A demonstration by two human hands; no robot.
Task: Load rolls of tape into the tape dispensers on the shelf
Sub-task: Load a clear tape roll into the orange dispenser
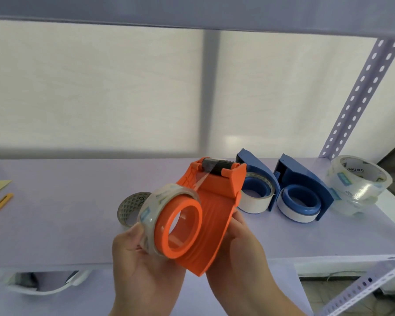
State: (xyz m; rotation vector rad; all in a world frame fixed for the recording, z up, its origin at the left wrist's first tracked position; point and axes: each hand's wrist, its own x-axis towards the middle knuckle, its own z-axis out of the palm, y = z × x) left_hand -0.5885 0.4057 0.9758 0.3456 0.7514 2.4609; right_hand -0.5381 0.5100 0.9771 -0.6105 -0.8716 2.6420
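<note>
The left hand (144, 254) curls around a clear roll of tape (153, 208) seated on the hub of an orange dispenser (212, 215). The right hand (235, 252) grips the dispenser's curved back from below, holding it above the shelf (55, 224). Behind, two loaded blue dispensers (258, 179) stand beside stacked clear rolls (358, 179).

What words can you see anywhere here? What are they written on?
"deli", with small marks after it that are too blurred to read: on the inner core of the top clear tape roll at the right of the shelf.
A dark scribble on the grey patterned roll: not readable.
Blue-green labels on the clear roll on the orange dispenser: too blurred.
</note>
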